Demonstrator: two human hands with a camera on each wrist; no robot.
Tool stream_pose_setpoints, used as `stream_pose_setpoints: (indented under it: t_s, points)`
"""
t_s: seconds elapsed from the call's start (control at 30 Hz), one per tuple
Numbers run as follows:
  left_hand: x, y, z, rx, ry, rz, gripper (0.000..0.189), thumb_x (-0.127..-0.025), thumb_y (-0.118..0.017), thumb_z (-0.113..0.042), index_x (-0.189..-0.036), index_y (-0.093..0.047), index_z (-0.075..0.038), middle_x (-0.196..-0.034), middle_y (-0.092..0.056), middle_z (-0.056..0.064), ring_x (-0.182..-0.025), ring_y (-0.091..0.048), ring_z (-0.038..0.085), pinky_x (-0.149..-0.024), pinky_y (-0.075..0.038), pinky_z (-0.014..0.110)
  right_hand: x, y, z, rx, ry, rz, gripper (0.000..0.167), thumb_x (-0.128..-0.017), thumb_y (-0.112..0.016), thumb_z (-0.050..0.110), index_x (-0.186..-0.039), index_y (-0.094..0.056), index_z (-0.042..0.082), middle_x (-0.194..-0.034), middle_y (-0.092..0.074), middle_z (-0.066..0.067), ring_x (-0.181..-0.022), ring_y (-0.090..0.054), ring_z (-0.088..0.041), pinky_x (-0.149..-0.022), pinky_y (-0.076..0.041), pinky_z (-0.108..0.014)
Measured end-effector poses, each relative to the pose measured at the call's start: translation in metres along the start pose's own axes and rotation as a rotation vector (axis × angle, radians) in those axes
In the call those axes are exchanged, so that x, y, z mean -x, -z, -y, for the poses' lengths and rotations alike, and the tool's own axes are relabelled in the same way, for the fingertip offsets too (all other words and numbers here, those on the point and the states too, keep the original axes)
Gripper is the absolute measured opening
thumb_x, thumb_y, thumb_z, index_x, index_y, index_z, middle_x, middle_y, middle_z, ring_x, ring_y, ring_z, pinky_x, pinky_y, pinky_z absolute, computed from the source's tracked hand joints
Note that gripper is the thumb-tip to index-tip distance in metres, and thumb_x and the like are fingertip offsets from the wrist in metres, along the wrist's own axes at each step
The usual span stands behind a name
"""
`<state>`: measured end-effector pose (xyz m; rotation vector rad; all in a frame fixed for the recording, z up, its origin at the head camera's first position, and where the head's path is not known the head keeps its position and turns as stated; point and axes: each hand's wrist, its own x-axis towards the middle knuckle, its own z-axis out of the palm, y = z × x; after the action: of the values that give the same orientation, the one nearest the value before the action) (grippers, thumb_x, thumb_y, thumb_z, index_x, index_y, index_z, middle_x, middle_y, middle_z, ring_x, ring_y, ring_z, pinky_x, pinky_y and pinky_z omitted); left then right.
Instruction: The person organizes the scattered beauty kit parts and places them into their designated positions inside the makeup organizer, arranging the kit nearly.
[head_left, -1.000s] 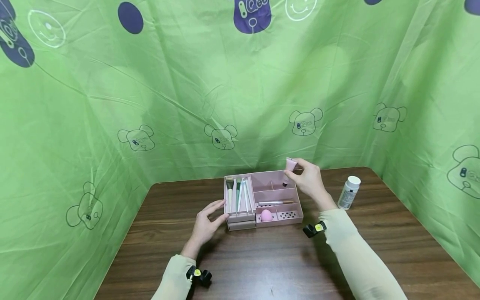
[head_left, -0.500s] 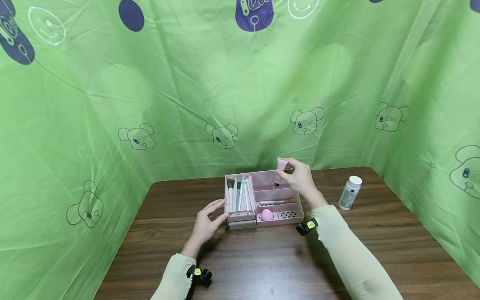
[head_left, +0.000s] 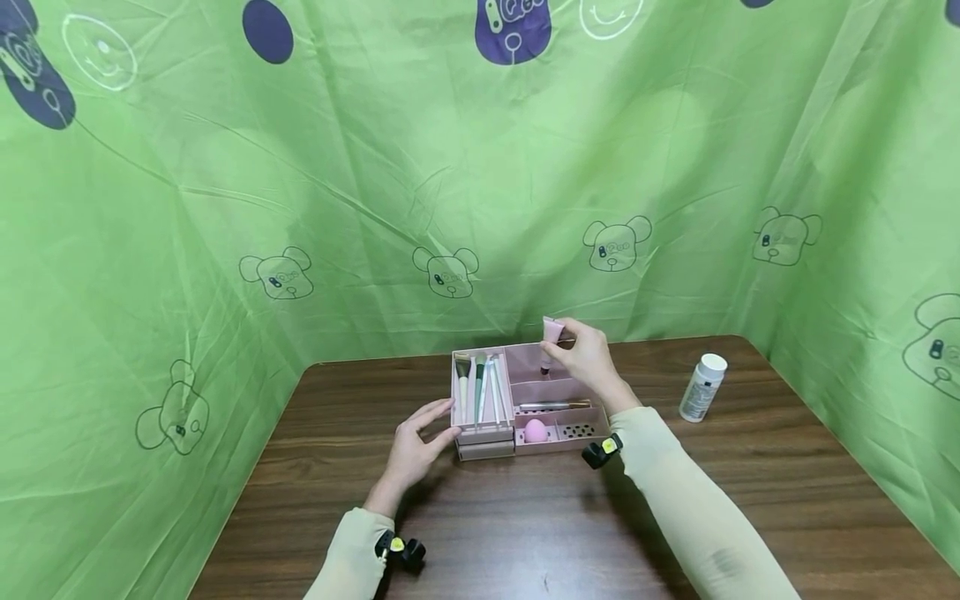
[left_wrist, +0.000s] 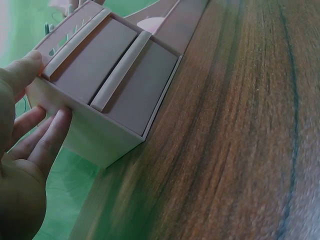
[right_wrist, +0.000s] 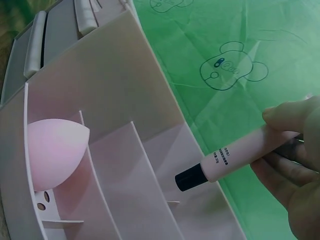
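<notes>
My right hand (head_left: 587, 360) pinches a pale pink squeeze tube (right_wrist: 240, 156) by its crimped end, thumb on one side and fingers on the other. The tube's dark cap (right_wrist: 191, 178) points down over the rear compartment of a pink desk organizer (head_left: 486, 451). My left hand (head_left: 414, 446) touches the organizer's left side, its thumb at the top front edge and its fairly straight fingers against the side wall (left_wrist: 107, 137). Makeup brushes (head_left: 480, 390) lie in the left top section. A pink makeup sponge (right_wrist: 56, 152) sits in a front compartment.
A slim silver brush (head_left: 553, 406) lies across the organizer's middle compartment. Two drawers (left_wrist: 137, 80) face the front at the left. A white bottle (head_left: 702, 388) stands upright on the wooden table (head_left: 480, 533) to the right. Green printed cloth (head_left: 360, 200) hangs behind.
My right hand has carried the tube to the left, from the rear compartment's right end toward its middle. My left hand has stayed at the organizer's side.
</notes>
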<state>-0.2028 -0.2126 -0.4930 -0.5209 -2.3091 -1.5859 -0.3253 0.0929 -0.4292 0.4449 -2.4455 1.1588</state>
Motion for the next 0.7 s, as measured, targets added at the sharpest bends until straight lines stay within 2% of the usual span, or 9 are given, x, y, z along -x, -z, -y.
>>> stream_pose_setpoints:
  t_s: [0.2, 0.47, 0.7]
  points:
    - [0.000, -0.001, 0.000, 0.029, 0.026, 0.006, 0.046, -0.085, -0.074, -0.004, -0.128, -0.061, 0.002, -0.132, -0.058, 0.020, -0.117, -0.060, 0.036, -0.095, -0.055, 0.028, 0.001, -0.007, -0.003, 0.009, -0.028, 0.028, 0.038, -0.081, -0.080, 0.027, -0.112, -0.068, 0.009, -0.096, -0.073, -0.015, -0.084, -0.069, -0.031, -0.077, -0.061, -0.045]
    - [0.000, 0.000, -0.001, 0.039, 0.036, 0.005, 0.045, -0.085, -0.074, -0.003, -0.128, -0.061, 0.002, -0.133, -0.058, 0.021, -0.117, -0.060, 0.035, -0.096, -0.055, 0.034, -0.003, -0.016, -0.005, 0.031, -0.017, 0.034, 0.038, -0.081, -0.080, 0.029, -0.111, -0.069, 0.011, -0.095, -0.073, -0.014, -0.082, -0.069, -0.031, -0.076, -0.061, -0.044]
    - [-0.001, 0.000, 0.000, 0.037, 0.029, 0.004, 0.045, -0.085, -0.074, -0.004, -0.128, -0.061, 0.002, -0.132, -0.058, 0.020, -0.117, -0.060, 0.037, -0.094, -0.055, 0.025, -0.004, -0.023, -0.006, 0.053, -0.031, 0.070, 0.040, -0.082, -0.078, 0.030, -0.115, -0.067, 0.011, -0.098, -0.072, -0.015, -0.086, -0.067, -0.033, -0.078, -0.059, -0.046]
